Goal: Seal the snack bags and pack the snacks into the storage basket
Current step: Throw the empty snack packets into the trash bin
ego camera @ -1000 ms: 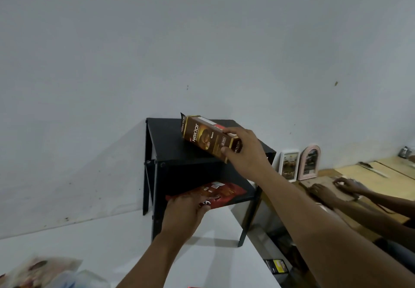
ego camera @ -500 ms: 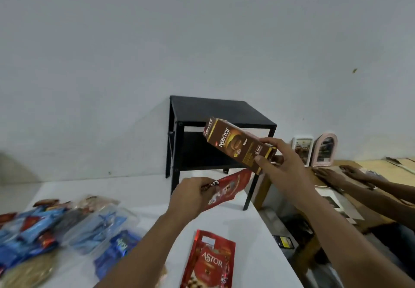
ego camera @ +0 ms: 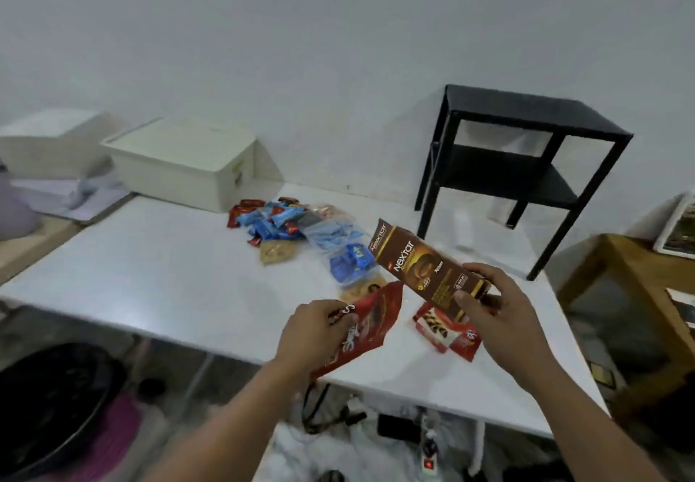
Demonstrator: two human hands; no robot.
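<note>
Head view: my right hand (ego camera: 500,316) grips a long brown cardboard box (ego camera: 425,267), my left hand (ego camera: 312,335) pinches a glossy red foil pouch (ego camera: 372,323), both held above the smooth white counter (ego camera: 169,278).

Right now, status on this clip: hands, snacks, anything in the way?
Left hand grips red snack bag. Right hand grips brown Nextar box. White lidded bin shut, loose snacks before it.

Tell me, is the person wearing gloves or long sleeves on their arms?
No. Both arms are bare from wrist to the picture's bottom edge. The left hand and right hand have no gloves, and no rings, watch or bracelets show.
</note>
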